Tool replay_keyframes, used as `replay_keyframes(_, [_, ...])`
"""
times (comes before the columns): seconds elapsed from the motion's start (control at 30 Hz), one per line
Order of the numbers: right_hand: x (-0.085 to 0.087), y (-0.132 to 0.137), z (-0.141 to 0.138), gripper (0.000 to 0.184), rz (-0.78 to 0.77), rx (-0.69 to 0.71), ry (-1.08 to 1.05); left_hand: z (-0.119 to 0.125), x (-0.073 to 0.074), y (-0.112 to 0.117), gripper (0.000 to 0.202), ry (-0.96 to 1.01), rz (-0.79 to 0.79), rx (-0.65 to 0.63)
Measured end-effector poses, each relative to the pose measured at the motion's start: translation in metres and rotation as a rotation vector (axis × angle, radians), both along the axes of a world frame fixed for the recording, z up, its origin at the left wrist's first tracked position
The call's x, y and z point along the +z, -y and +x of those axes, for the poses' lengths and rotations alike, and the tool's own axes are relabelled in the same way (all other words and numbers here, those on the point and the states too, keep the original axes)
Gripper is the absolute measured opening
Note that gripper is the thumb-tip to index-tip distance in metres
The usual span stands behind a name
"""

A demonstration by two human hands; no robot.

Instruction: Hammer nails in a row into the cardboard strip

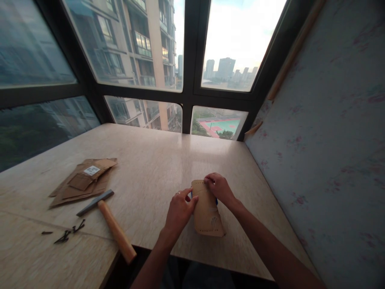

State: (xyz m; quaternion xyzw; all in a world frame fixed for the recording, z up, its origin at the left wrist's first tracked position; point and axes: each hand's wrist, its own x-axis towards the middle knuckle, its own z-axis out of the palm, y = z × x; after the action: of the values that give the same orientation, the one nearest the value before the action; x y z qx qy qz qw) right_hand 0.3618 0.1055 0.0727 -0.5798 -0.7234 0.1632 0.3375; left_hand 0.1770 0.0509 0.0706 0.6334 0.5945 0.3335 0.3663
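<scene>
A tan cardboard piece (206, 208) lies near the table's front edge, with rows of small dark marks like holes along its far and near ends. Bits of blue show beneath its left and right sides. My left hand (182, 204) grips its left edge, thumb on top and fingers at the side. At the far right corner, my right hand (221, 188) has its fingertips pinched together against the cardboard. Whatever small thing may be between those fingertips is hidden. A torn, scuffed patch marks the cardboard's near right part.
Left of my hands lies a hammer (116, 230), its wooden handle jutting over the table edge. Several dark screws or nails (63, 237) are scattered beside it. Flattened cardboard (70, 192) with a white label lies behind. A papered wall (319, 168) borders the right; windows stand beyond.
</scene>
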Motion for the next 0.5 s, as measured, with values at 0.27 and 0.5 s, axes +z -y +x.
replay_keyframes(0.27, [0.003, 0.015, 0.002, 0.014, 0.073, 0.130, 0.046, 0.003, 0.000, 0.006, 0.045, -0.041, 0.044, -0.003])
replay_keyframes(0.5, [-0.002, 0.012, 0.006, 0.025, 0.086, 0.085, 0.025, -0.002, 0.003, 0.010, 0.053, -0.028, 0.037, 0.003])
